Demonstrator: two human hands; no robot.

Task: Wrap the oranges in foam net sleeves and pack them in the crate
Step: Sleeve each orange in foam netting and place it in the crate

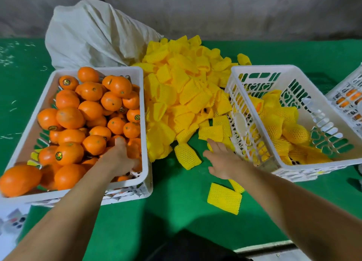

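From the head camera I look down at a green table (176, 211). On my left sits a white crate (144, 111) piled high with bare oranges (70, 117). Some of them have little round stickers.

My left hand (119, 158) is down inside this crate, at its near right corner. The fingers curl over an orange (134, 150) there, but the picture is blurry at that spot. I cannot tell if the hand really holds the orange or only touches it.

My right hand (223, 162) hangs over the green table, between the two crates. Its fingers are spread out flat and it holds nothing. It is just beside the near left corner of the second white crate (252, 69), on my right.

That crate has a few wrapped oranges (295, 133) in it, each one in a yellow foam net sleeve. They lie along its bottom, mostly in the middle and near end.

Between the crates is a big heap of loose yellow foam net sleeves (186, 88). One sleeve (187, 155) lies near my right hand, and another sleeve (224, 198) lies flat under my right arm.

Behind the left crate slumps a big white sack (92, 33). At the far right edge I see part of a third white crate (350, 96) with orange fruit showing through its side.
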